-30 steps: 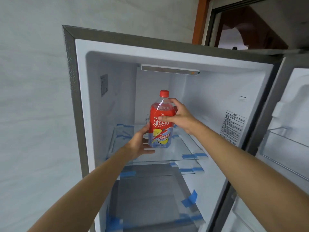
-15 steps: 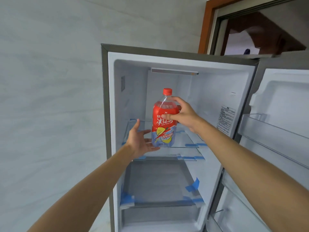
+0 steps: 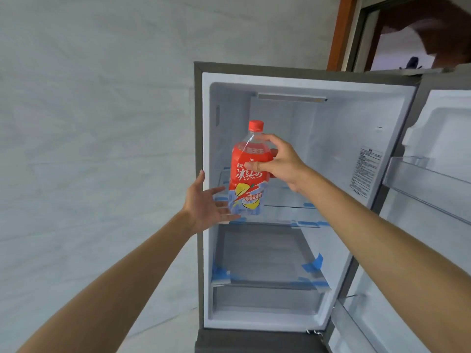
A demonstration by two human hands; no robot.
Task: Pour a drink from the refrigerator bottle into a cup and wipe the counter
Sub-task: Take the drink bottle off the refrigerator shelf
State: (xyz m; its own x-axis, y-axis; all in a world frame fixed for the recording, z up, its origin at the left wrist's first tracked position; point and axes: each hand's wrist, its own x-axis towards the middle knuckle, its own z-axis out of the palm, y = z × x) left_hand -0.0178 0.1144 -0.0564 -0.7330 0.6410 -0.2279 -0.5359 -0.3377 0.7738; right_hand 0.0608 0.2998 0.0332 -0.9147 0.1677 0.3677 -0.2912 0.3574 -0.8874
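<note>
A clear plastic ice tea bottle (image 3: pixel 248 182) with a red cap and a red, blue and yellow label hangs upright in front of the open refrigerator (image 3: pixel 356 118). My right hand (image 3: pixel 279 163) grips it around the upper part of the label. My left hand (image 3: pixel 207 202) is spread open just left of the bottle's lower half, palm toward it, fingertips near or touching its base. No cup or counter is in view.
The refrigerator holds glass shelves (image 3: pixel 288 212) with blue tape at their edges and nothing else. Its door (image 3: pixel 433 179) stands open at the right with shelves in it. A pale marbled wall (image 3: pixel 89 149) fills the left. A brown door frame (image 3: pixel 340 31) rises behind.
The bottle has come out of the refrigerator toward me in my right hand. My left hand has slipped off its lower half and opened. The view has swung left.
</note>
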